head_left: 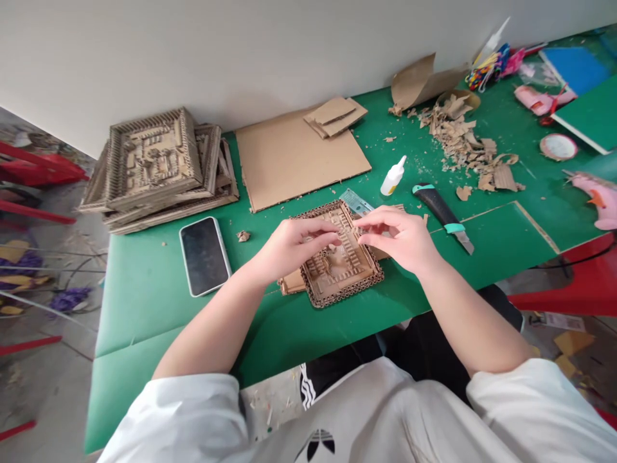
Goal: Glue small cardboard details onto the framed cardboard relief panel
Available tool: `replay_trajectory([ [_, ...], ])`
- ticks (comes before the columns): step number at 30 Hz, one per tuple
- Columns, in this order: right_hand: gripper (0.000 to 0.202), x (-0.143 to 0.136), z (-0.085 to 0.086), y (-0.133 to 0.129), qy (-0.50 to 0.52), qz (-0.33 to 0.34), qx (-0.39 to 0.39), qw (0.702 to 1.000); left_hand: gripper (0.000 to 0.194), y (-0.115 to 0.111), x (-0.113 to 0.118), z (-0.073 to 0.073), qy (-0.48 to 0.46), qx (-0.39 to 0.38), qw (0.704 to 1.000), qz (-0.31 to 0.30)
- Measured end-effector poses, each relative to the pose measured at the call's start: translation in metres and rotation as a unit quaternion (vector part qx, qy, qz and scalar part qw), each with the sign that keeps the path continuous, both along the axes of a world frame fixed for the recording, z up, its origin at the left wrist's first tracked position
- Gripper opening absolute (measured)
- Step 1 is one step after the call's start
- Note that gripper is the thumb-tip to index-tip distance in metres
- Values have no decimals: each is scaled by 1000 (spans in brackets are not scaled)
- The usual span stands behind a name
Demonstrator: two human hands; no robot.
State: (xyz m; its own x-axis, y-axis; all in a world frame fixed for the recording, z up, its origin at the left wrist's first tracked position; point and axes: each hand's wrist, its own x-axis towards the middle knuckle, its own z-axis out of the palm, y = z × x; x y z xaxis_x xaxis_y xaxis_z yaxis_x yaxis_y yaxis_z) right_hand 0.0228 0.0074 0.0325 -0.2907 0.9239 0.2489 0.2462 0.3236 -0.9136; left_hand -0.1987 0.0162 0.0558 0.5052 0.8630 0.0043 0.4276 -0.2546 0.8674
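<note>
A small cardboard panel [344, 273] with a corrugated rim and raised ridged strips lies on the green table, on top of other cardboard pieces. Above its left side hovers my left hand [294, 247], fingers curved and thumb a little apart, with nothing visible in it. My right hand [402, 238] is at the panel's right rim, with thumb and forefinger brought close together; whatever is between them is too small to name. Behind the panel lies a clear ruler [355, 202], partly covered. A white glue bottle [393, 177] stands upright beyond my right hand.
A utility knife [443, 215] with its blade out lies to the right. Torn cardboard scraps [457, 135] are heaped behind it. At left are a phone [205, 256] and stacked cardboard panels [154, 161]. A flat cardboard sheet [299, 161] lies at the back. Pink glue guns [595, 196] are at far right.
</note>
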Motion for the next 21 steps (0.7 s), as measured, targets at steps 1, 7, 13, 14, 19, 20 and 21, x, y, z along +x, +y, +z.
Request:
replay_trajectory([
  [1,28,1,0,0,1,12,33,999,26,0,0,0,-19,-20,1000,7],
  [7,26,5,1,-2,-33,43,226,973,24,0,-1,0,-88,-102,991,0],
  [13,29,1,3,-4,-74,19,310,948,22,-4,1,3,-98,-123,987,-6],
  [14,28,0,4,-4,-75,15,313,947,22,-4,1,3,-97,-126,987,-9],
  [19,20,-2,4,-3,-65,5,295,953,23,-6,1,5,-64,-117,990,-44],
  [20,19,-3,4,-3,-64,5,291,955,23,-7,1,6,-60,-115,990,-50],
  [21,17,-4,4,-3,-65,4,288,955,23,-7,1,6,-58,-113,990,-56],
])
